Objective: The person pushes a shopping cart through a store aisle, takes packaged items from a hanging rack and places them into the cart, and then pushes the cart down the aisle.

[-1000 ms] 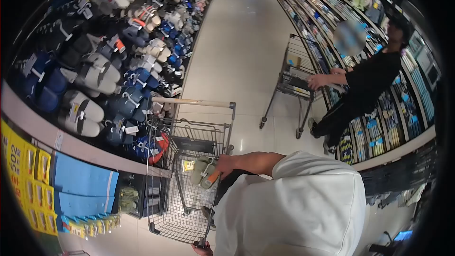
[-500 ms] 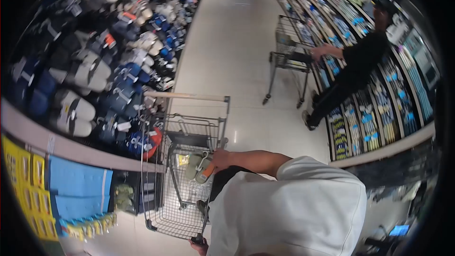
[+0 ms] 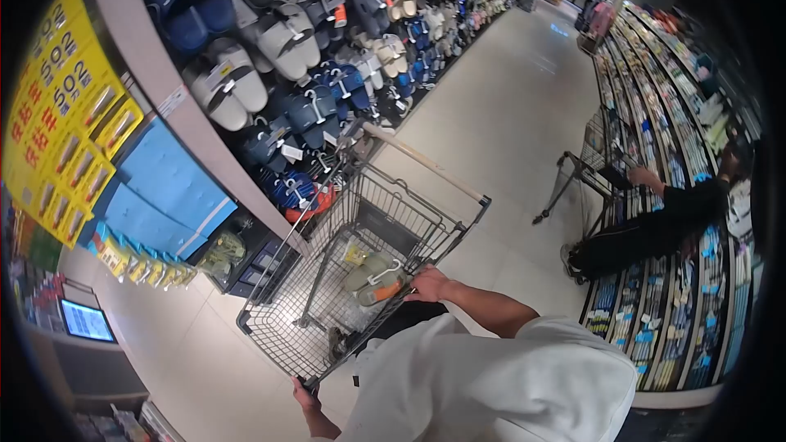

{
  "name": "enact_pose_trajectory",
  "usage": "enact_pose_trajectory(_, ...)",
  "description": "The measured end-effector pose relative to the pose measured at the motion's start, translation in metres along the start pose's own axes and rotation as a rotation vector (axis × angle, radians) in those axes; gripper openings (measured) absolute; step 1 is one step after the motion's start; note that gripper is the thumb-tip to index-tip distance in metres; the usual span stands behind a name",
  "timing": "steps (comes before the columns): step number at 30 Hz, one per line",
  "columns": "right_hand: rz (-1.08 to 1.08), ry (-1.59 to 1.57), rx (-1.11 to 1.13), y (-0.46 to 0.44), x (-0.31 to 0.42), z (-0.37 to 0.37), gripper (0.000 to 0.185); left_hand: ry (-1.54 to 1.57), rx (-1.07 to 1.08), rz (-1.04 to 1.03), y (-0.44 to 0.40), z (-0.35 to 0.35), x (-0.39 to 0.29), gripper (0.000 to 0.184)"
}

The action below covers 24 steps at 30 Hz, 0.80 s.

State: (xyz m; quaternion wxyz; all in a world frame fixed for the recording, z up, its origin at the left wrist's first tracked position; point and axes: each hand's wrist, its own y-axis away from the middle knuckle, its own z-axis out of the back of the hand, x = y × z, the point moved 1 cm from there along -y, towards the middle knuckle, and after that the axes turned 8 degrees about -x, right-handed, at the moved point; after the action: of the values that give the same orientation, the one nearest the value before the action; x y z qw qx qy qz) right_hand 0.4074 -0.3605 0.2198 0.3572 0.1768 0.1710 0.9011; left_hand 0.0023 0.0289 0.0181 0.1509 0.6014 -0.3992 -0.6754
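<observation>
Both my hands are on a wire shopping cart (image 3: 270,311). My right hand (image 3: 431,285) is closed around the cart's side rim, beside a pair of green slippers (image 3: 368,277) with a white hanger and an orange tag. My left hand (image 3: 305,394) grips the dark corner of the cart's lower end. In the basket, a small yellow packet (image 3: 355,252) lies next to the slippers, and clear plastic shows below them. The cart's pale handle bar (image 3: 426,164) is at the far end from my left hand.
Hanging slippers (image 3: 286,39) fill the left rack. Yellow signs (image 3: 61,106) and blue panels (image 3: 168,188) stand at its near end. On the right, a person in black (image 3: 655,233) holds another cart (image 3: 602,160) beside stocked shelves (image 3: 688,303). A lit screen (image 3: 87,321) shows lower left.
The view has turned, so the aisle now slants to the upper right and the cart looks tilted. The other person appears farther right. Both my hands stay at the cart.
</observation>
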Motion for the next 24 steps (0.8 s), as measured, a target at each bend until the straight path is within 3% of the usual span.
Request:
enact_pose_trajectory(4,0.028,0.022,-0.187,-0.003,-0.006,-0.024,0.062,0.020,-0.096,-0.035,-0.005,-0.010,0.007,0.053)
enact_pose_trajectory(6,0.089,0.028,-0.125,-0.004,-0.008,-0.018,0.060,0.057,-0.020,-0.147,-0.008,-0.008,0.016,0.055)
enact_pose_trajectory(11,0.096,0.023,-0.090,-0.009,-0.012,-0.021,0.055,-0.086,-0.202,-0.041,0.008,-0.018,0.007,0.058)
enact_pose_trajectory(19,0.123,0.044,-0.100,-0.011,-0.023,-0.029,0.057,-0.135,-0.205,-0.052,0.005,-0.018,0.015,0.053)
enact_pose_trajectory(24,0.078,0.048,-0.035,-0.017,-0.024,-0.019,0.059,-0.186,-0.220,-0.023,0.003,-0.021,0.015,0.062)
